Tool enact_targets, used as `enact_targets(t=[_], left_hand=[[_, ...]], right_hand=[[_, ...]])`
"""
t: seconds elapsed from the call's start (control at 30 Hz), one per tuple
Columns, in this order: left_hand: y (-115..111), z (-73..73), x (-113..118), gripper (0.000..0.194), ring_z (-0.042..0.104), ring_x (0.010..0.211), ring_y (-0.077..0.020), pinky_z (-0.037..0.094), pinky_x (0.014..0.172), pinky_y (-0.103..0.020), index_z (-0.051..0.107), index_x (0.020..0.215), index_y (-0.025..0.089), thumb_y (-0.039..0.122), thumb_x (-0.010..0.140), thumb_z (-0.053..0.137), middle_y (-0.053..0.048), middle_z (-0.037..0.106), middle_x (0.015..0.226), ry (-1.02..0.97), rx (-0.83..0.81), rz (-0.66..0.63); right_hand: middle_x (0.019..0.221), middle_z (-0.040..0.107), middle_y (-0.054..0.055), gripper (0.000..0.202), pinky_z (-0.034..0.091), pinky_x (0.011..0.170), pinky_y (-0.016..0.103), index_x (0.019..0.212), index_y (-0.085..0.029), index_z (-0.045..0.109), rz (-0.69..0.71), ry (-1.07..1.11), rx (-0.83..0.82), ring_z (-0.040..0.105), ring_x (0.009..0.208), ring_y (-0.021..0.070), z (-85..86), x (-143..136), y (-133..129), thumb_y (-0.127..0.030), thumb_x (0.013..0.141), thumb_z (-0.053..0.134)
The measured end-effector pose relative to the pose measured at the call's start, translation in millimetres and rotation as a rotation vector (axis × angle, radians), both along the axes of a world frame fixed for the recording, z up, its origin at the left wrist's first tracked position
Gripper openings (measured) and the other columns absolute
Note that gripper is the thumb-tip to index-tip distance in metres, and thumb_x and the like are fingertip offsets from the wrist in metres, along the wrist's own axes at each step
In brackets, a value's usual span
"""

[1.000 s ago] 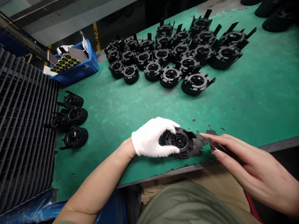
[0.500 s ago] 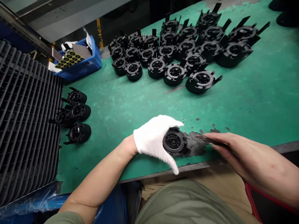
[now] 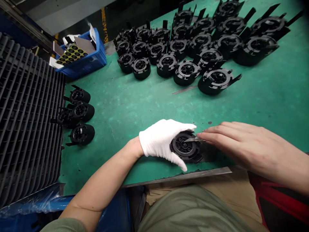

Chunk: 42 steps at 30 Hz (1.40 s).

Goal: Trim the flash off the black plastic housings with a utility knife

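Observation:
My left hand (image 3: 164,140), in a white glove, is wrapped round the left side of a round black plastic part (image 3: 183,146) on the green table, thumb towards the table's front edge. My bare right hand (image 3: 231,138) comes in from the right with its fingers together, gripping a thin pointed metal tool (image 3: 191,139). The tool's tip lies over the middle of the black part's face. Whether it touches the surface is hard to tell. My right palm and the tool's rear end are hidden.
Several similar black parts (image 3: 187,69) stand along the back of the green table (image 3: 135,106). More parts (image 3: 83,133) stand at the left, beside a stack of grey ribbed trays (image 3: 29,122). A blue bin (image 3: 83,66) with sticker sheets sits at the back left.
My right hand has moved left, bringing the tool from beside the black part to over its centre. My left hand still holds the part, its thumb now closer in.

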<state>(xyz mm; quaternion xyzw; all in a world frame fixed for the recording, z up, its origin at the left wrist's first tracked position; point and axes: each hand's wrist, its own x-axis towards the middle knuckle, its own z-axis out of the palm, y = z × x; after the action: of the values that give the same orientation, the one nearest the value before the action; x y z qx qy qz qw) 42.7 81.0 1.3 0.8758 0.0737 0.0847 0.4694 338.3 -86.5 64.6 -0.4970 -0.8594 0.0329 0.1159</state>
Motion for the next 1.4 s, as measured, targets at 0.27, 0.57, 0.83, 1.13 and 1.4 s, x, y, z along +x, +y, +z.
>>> enact_targets(t=[0.27, 0.57, 0.83, 1.13, 1.4], left_hand=[[4.9, 11.5, 7.1, 0.096, 0.094, 0.13, -0.0453, 0.072, 0.119, -0.054, 0.085, 0.142, 0.026, 0.094, 0.08, 0.114, -0.015, 0.096, 0.135, -0.048, -0.09, -0.075], [6.5, 17.1, 9.5, 0.085, 0.09, 0.108, -0.0365, 0.066, 0.099, -0.047, 0.083, 0.124, 0.026, 0.09, 0.079, 0.117, -0.01, 0.094, 0.119, -0.013, -0.162, -0.088], [6.5, 17.3, 9.8, 0.09, 0.09, 0.106, -0.0371, 0.067, 0.099, -0.048, 0.084, 0.122, 0.026, 0.097, 0.077, 0.114, -0.011, 0.094, 0.115, 0.016, -0.13, -0.079], [-1.2, 1.0, 2.2, 0.119, 0.088, 0.136, -0.0483, 0.071, 0.127, -0.061, 0.085, 0.152, 0.025, 0.107, 0.069, 0.111, -0.021, 0.092, 0.143, 0.003, -0.003, 0.021], [-0.5, 1.9, 2.4, 0.12, 0.089, 0.137, -0.0484, 0.071, 0.128, -0.061, 0.085, 0.154, 0.024, 0.107, 0.071, 0.11, -0.021, 0.092, 0.143, -0.005, 0.002, 0.011]], right_hand=[[0.141, 0.093, 0.011, 0.056, 0.06, 0.094, 0.047, 0.165, -0.031, 0.078, 0.142, 0.045, -0.027, 0.083, 0.108, 0.0278, 0.5, 10.5, 18.9, -0.007, 0.126, 0.046], [0.14, 0.091, 0.011, 0.059, 0.056, 0.095, 0.049, 0.169, -0.032, 0.075, 0.171, 0.019, -0.059, 0.08, 0.109, 0.0292, -2.5, 13.7, 21.0, -0.006, 0.126, 0.045], [0.133, 0.091, 0.01, 0.064, 0.056, 0.092, 0.047, 0.168, -0.031, 0.076, 0.18, 0.036, -0.048, 0.078, 0.105, 0.0276, 9.0, 12.6, 18.8, -0.003, 0.123, 0.04], [0.123, 0.091, 0.013, 0.061, 0.06, 0.086, 0.048, 0.166, -0.031, 0.083, 0.113, 0.031, 0.007, 0.078, 0.097, 0.0327, 4.5, 3.4, -2.0, -0.012, 0.12, 0.048], [0.122, 0.091, 0.012, 0.065, 0.06, 0.088, 0.054, 0.157, -0.036, 0.089, 0.019, 0.031, -0.032, 0.078, 0.094, 0.0374, 8.8, -8.9, -15.6, -0.013, 0.118, 0.042]])
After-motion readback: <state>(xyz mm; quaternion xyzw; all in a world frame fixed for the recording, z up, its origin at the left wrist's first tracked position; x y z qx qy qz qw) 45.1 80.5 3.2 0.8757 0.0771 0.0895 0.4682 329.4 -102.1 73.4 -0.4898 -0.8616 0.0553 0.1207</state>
